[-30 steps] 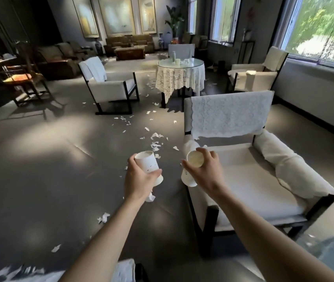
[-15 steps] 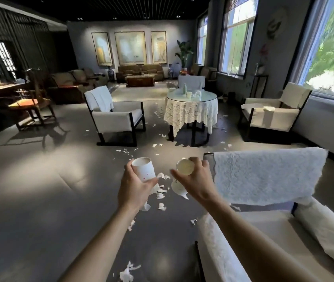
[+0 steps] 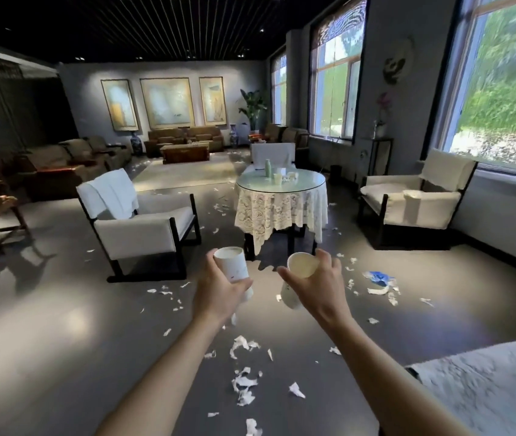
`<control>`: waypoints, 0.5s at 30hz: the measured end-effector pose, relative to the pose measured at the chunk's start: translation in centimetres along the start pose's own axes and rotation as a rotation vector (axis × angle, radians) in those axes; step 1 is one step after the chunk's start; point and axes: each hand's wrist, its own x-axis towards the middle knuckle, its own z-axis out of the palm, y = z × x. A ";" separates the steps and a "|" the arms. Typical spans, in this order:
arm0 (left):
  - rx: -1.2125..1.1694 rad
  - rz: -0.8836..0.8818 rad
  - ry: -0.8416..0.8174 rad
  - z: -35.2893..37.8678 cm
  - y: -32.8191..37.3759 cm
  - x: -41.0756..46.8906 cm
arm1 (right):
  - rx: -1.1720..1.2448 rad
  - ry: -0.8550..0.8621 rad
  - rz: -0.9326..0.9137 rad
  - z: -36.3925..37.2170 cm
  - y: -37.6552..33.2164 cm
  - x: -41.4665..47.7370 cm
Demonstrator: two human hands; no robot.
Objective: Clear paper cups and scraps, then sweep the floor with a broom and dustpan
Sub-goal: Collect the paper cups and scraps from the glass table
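A paper cup is gripped in the left hand, a second cup in the right hand; both should be stacked softly

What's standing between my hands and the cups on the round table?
Nothing solid: only paper scraps litter the floor up to the round table and its cups. The white armchair stands left of that path. The left hand and right hand each grip a paper cup.
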 end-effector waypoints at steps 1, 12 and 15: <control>-0.018 0.010 -0.025 1.4 -0.1 2.5 | -0.006 0.031 0.008 0.6 0.4 2.4; -0.099 0.054 -0.310 23.9 -1.7 28.8 | -0.103 0.192 0.110 5.1 10.1 32.6; -0.116 0.064 -0.301 29.1 0.5 37.9 | -0.105 0.224 0.113 5.3 11.7 42.4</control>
